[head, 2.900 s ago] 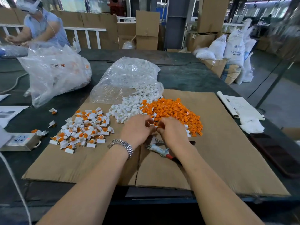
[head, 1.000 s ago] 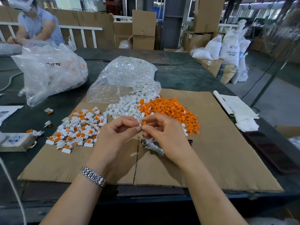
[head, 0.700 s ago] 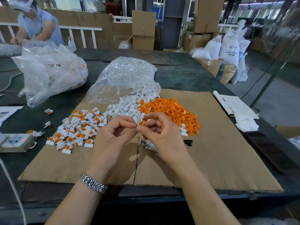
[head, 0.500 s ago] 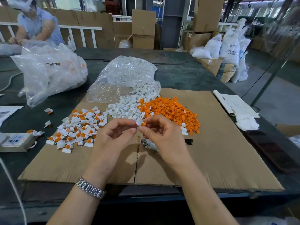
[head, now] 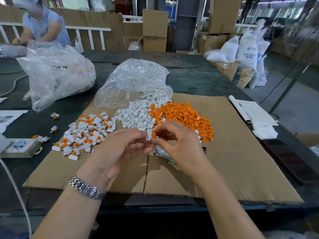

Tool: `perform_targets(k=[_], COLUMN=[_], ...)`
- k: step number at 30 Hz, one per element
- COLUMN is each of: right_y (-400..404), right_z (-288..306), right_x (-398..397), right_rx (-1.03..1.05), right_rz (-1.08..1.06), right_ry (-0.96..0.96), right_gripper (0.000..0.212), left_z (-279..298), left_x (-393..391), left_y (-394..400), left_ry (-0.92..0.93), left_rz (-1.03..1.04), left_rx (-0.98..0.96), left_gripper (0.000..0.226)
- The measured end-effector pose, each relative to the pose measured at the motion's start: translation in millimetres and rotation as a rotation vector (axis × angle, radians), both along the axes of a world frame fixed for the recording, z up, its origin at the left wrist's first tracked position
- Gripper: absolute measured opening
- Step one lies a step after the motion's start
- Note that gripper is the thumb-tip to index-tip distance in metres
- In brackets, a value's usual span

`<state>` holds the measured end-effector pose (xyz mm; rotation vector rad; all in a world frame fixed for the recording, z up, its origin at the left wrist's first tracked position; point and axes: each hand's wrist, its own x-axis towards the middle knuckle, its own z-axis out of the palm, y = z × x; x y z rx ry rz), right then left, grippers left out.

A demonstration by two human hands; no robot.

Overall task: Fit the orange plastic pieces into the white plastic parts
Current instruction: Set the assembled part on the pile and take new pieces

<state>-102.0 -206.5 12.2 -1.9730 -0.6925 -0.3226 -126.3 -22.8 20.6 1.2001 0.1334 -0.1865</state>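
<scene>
Fingertips of left hand (head: 119,149) pinch white part (head: 148,136), right hand (head: 181,145) pinches half-hidden orange piece (head: 153,134)

My right hand (head: 179,149) covers most of the metal tool (head: 162,153) on the cardboard (head: 241,152). I can't tell whether the orange piece (head: 153,134) is seated in the white part (head: 148,134).

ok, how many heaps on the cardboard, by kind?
Loose white parts heap: 1
Loose orange pieces heap: 1
Assembled white-and-orange heap: 1
Total: 3
</scene>
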Motion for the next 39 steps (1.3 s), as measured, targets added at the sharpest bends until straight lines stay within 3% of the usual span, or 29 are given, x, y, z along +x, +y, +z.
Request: perform_targets(k=[7,18,22,23,25,27,29,39], right_y=[1,5,0,-6,-21,-35,-42,-32], right_z=[2,6,4,2,-3,-8,-13,-25], right_x=[-1,-3,-3,-1,4,7,8,9], right_rx=[-0.057,-0.085,-0.082,-0.131,-0.426,-0.757,-0.932,-0.966], right_rz=[0.004,0.007,0.002,-0.029,-0.137,-0.204,-0.22,-0.22], right_ry=[-0.04,-0.083,0.03,0.076,0.124,0.214,0.269,0.193], right_gripper=[0.012,0.013,0.03,0.037,0.053,0.071,0.076,0.04], left_z=[0,1,-2,-2,-3,-3,-4,-12], left_x=[-4,-9,-6,-5,-4,-4,-3,1], left_y=[-2,-1,-2,-1,2,4,7,14], left_ry=[-0.029,-0.067,-0.069,-0.059,-0.047,-0.055,-0.073,-0.08], left_rz=[0.069,0.075,0.117,0.13,0.144,0.137,0.126,0.178], left_rx=[0.077,0.157,0.129,0.111,0.086,0.049,0.014,-0.027], left_gripper=[0.031,0.008,0.016,0.022,0.034,0.033,0.028,0.026])
